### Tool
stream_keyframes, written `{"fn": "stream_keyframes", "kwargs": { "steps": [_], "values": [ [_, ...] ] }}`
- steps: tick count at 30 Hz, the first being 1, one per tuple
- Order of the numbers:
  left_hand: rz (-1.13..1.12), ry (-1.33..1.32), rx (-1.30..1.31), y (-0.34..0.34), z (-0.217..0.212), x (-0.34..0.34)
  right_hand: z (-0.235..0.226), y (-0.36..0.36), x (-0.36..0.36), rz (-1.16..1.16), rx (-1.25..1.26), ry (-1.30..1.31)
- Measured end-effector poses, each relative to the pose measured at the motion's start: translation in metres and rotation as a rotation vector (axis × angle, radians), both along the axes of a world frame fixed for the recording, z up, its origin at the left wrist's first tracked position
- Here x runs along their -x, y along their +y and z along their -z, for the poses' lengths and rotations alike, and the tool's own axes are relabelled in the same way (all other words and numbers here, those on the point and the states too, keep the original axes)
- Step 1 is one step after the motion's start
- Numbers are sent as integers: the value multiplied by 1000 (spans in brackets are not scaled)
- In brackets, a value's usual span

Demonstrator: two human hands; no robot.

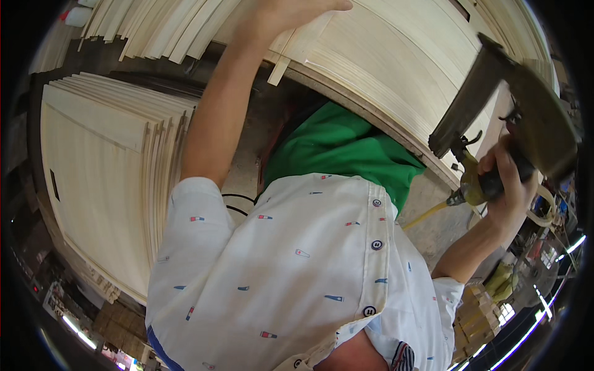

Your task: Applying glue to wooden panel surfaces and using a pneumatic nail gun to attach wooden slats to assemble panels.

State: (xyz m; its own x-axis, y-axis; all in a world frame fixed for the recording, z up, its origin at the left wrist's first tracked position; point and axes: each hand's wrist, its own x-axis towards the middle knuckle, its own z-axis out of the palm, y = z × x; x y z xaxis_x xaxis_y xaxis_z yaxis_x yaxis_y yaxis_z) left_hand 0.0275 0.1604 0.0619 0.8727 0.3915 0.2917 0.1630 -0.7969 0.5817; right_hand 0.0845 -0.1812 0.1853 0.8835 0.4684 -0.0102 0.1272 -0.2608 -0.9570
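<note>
Two hands are raised: the right hand (508, 179) is closed around a pneumatic nail gun (495, 111) beside the pale wooden panel (383, 55), against which the left hand (297, 9) is pressed, its fingers mostly out of view.

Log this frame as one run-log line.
left hand: pressing on thin wood strips | right hand: gripping nail gun, yellow hose attached | left: stack of pale wood sheets
</note>
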Motion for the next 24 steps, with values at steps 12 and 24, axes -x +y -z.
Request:
{"fn": "stream_keyframes", "kwargs": {
  "steps": [12,24],
  "values": [
    [121,149,32,5,23,1,13,79,28,-267,421,41],
    [83,6,71,12,52,-9,23,131,30,-471,561,29]
  ]
}}
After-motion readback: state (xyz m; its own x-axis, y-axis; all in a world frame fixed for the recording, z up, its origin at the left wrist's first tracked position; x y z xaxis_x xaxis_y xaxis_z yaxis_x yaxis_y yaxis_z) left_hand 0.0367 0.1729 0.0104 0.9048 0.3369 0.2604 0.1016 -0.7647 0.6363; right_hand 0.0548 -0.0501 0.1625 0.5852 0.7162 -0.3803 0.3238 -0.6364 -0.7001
